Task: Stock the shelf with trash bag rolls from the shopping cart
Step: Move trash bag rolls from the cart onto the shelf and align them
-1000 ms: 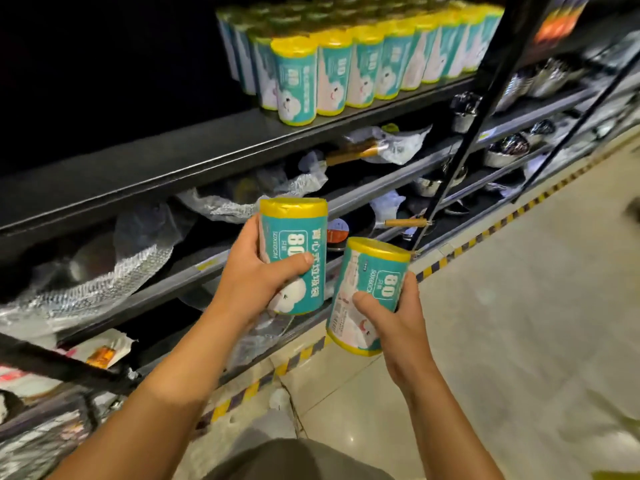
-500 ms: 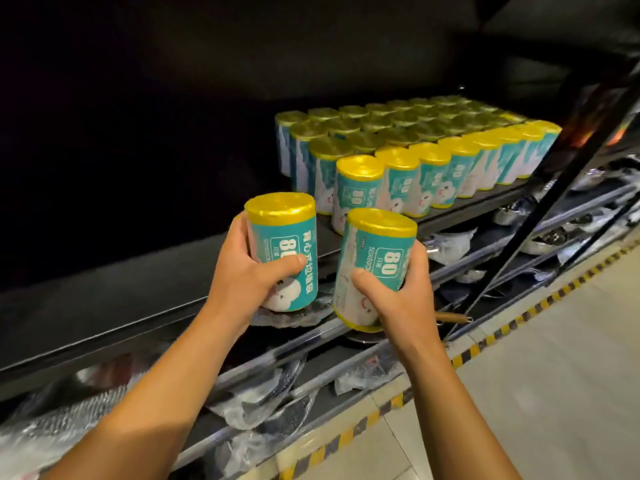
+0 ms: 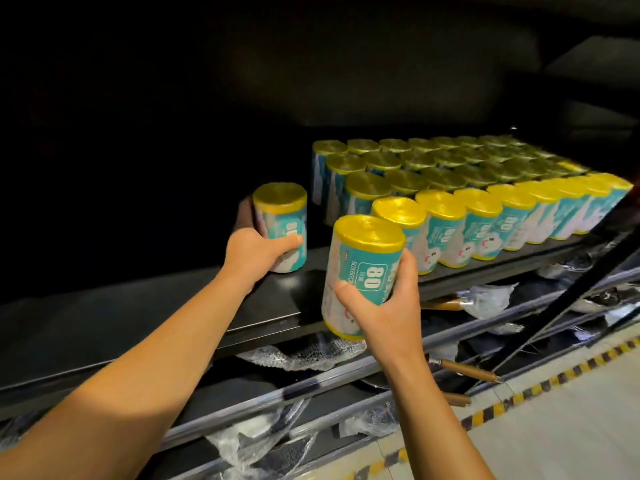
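On the dark metal shelf [image 3: 138, 317], left hand [image 3: 254, 252] grasping an upright teal yellow-capped trash bag roll [image 3: 282, 226]; right hand [image 3: 384, 306] gripping a second such roll [image 3: 363, 268] before stocked rows [image 3: 485, 195].

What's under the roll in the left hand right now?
The roll in the left hand is over bare dark shelf, left of the stocked rolls. The left hand covers its lower edge, so contact is unclear.

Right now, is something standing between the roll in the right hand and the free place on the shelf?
Nothing visible does. The right hand holds its roll before the shelf, and bare shelf lies behind it, between the left hand's roll and the stocked rolls.
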`<action>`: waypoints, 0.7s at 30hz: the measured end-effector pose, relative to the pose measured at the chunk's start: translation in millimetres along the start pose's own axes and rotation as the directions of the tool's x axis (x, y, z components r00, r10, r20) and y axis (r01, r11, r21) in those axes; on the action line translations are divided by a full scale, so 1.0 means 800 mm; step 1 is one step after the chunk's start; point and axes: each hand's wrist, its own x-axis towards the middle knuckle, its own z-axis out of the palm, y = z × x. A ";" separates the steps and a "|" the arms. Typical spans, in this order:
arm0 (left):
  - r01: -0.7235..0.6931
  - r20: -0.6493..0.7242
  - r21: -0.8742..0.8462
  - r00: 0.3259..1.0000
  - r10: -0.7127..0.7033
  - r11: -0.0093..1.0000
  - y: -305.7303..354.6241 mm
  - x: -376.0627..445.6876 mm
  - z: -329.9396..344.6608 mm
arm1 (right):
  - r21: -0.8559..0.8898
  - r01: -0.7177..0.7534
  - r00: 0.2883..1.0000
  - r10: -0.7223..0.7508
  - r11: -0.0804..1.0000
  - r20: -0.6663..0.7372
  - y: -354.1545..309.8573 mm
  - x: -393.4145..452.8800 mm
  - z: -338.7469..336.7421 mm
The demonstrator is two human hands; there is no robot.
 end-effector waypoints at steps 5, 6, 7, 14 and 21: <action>-0.151 -0.068 0.071 0.985 0.156 0.986 0.001 0.050 0.021 | 0.013 0.011 1.000 -0.010 1.000 -0.026 0.004 0.000 0.004; -0.154 -0.073 0.101 0.984 0.162 0.983 0.003 0.060 0.024 | 0.013 0.012 0.999 -0.012 1.000 -0.034 0.005 0.000 0.005; -0.150 -0.068 0.123 0.985 0.159 0.981 0.002 0.071 0.026 | 0.013 0.015 0.999 -0.014 1.000 -0.037 0.005 0.001 0.007; -0.131 -0.016 0.123 0.991 0.134 0.984 0.003 0.118 0.032 | 0.046 0.023 0.999 -0.021 0.999 -0.040 0.005 0.012 0.024; -0.149 -0.019 0.173 0.988 0.154 0.974 0.003 0.152 0.040 | 0.058 0.007 1.000 -0.007 0.998 0.002 0.007 0.012 0.040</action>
